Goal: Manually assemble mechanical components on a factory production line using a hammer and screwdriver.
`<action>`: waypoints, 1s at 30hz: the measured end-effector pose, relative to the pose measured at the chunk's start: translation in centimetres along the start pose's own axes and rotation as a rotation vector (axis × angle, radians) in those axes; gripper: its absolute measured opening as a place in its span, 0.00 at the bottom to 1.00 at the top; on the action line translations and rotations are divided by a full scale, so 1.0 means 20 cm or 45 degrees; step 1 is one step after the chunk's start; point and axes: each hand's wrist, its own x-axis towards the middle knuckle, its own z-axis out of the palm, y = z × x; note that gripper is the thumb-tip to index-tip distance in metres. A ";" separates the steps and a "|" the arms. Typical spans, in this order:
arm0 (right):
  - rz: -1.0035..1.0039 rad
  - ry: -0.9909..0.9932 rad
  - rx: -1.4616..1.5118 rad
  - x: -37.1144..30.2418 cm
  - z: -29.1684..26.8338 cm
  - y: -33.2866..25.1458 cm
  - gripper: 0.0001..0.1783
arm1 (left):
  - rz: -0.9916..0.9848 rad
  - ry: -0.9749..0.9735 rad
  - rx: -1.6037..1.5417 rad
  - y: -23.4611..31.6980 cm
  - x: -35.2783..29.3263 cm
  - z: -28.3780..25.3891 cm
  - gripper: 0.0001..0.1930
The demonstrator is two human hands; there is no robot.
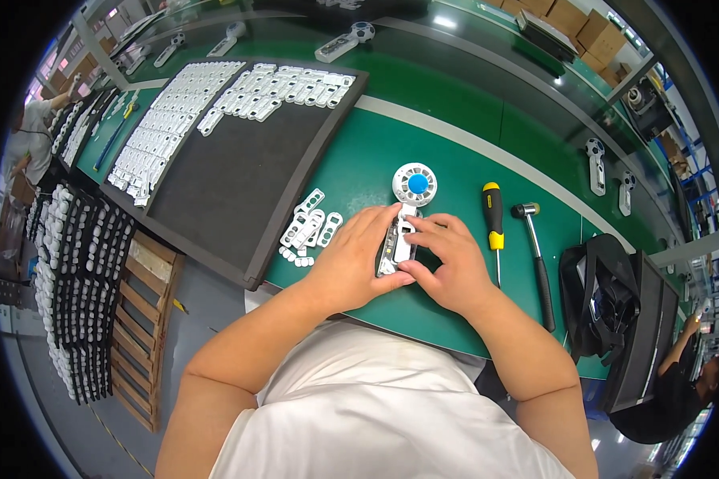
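A handheld fan with a white round head and a blue hub lies on the green bench, head pointing away from me. Its handle is opened up, with inner parts showing. My left hand grips the handle's left side, thumb across its lower end. My right hand has its fingers and thumb on a white plate over the handle's right half. Left of my hands lie several loose white oval plates with slots, and small white caps beside them.
A dark foam tray at left carries rows of white plates. To the right lie a yellow-black screwdriver, a mallet and a black bag. More fans lie on the belt beyond. Stacked trays stand lower left.
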 end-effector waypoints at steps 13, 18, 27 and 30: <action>-0.010 -0.040 -0.170 -0.02 0.00 -0.04 0.24 | 0.307 0.082 0.111 0.02 -0.11 0.01 0.31; 0.049 -0.109 -0.167 -0.03 -0.04 -0.06 0.28 | 0.345 0.123 0.195 0.02 -0.11 0.04 0.25; 0.730 -0.127 -0.936 -0.24 -0.52 0.06 0.31 | 0.338 0.176 0.267 0.02 -0.14 0.05 0.27; 0.946 -0.226 -0.956 -0.45 -0.61 0.24 0.27 | 0.353 0.168 0.270 0.02 -0.15 0.06 0.26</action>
